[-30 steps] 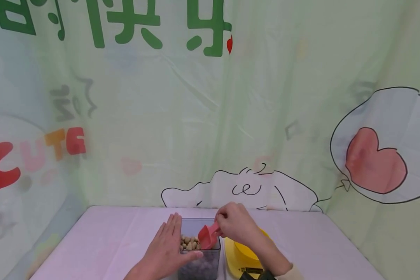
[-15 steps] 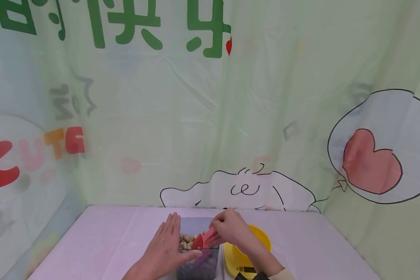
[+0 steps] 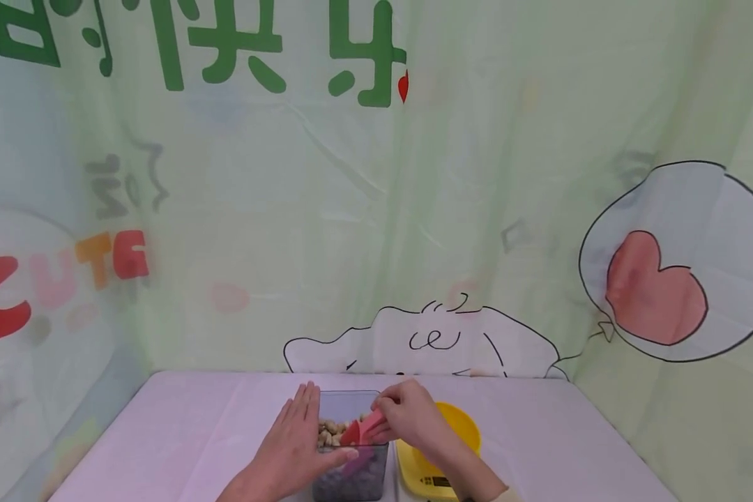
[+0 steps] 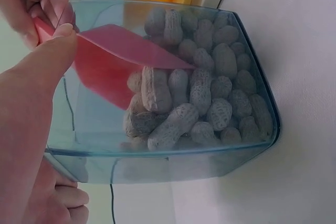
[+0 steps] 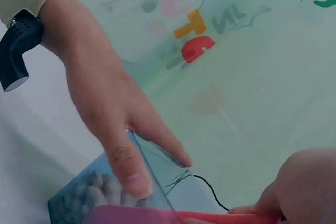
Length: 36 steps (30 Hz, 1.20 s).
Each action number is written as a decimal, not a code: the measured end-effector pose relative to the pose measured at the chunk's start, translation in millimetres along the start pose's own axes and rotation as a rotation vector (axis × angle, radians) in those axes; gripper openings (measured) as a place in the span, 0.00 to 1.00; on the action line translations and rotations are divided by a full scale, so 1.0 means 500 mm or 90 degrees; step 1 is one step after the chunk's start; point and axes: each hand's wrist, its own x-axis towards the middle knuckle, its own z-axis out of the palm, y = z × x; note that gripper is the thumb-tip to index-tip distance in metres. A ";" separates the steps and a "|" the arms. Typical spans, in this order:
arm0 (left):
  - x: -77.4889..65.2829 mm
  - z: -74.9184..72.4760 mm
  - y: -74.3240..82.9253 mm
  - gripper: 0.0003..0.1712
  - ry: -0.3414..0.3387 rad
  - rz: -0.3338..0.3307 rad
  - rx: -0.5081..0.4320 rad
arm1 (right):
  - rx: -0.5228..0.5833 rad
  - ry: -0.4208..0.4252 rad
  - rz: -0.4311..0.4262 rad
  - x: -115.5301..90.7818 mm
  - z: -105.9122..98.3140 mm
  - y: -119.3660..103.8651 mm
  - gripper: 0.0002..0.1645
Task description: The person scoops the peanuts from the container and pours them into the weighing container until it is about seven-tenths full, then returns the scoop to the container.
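Note:
A clear plastic container (image 3: 348,404) partly filled with unshelled peanuts (image 4: 220,103) stands on the table. My left hand (image 3: 291,443) lies along its left side with straight fingers, the thumb reaching over the near rim. In my right hand (image 3: 411,415) the handle of a red-pink scoop (image 4: 107,69) is pinched from above. The scoop's blade is inside the container, tilted down, its front edge in among the peanuts. In the right wrist view, the scoop's handle runs from the right hand toward the container, close to the left thumb.
Just right of the container sits a yellow kitchen scale (image 3: 411,474) with a yellow bowl (image 3: 464,422) on it, partly covered by the right forearm. A pale pink cloth (image 3: 213,425) covers the table. A printed curtain (image 3: 326,230) hangs behind and at the sides.
The right hand has lowered and moved slightly left, taking the scoop's blade deeper into the peanuts. The left hand keeps its place on the container.

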 end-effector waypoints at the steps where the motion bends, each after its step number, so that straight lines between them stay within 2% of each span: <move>1: -0.001 0.000 -0.001 0.72 0.002 -0.003 -0.003 | 0.003 0.006 -0.004 0.000 0.003 0.002 0.14; 7: 0.000 0.003 -0.005 0.72 0.001 -0.012 -0.010 | -0.015 0.008 -0.055 0.003 0.018 0.007 0.13; 10: 0.003 0.002 -0.007 0.72 0.001 -0.011 -0.004 | 0.004 -0.016 -0.030 0.010 0.016 0.002 0.14; 14: 0.005 0.000 -0.009 0.72 0.013 -0.008 0.000 | 0.082 -0.034 0.020 0.018 0.007 0.005 0.15; 16: 0.004 -0.001 -0.010 0.73 0.024 -0.002 0.000 | 0.102 -0.033 0.023 0.020 0.010 0.009 0.16; 21: 0.001 0.003 -0.007 0.72 0.048 0.030 -0.016 | 0.069 -0.031 -0.015 0.022 0.035 0.010 0.15; 24: 0.001 0.007 -0.002 0.71 0.047 0.040 -0.027 | 0.060 -0.036 -0.005 0.025 0.037 0.011 0.15; 30: -0.001 0.007 -0.001 0.72 0.026 0.026 -0.015 | 0.132 -0.081 0.030 0.029 0.024 0.025 0.17; 36: 0.007 0.005 -0.005 0.74 0.015 0.000 -0.012 | 0.182 -0.090 0.037 0.027 0.009 0.029 0.18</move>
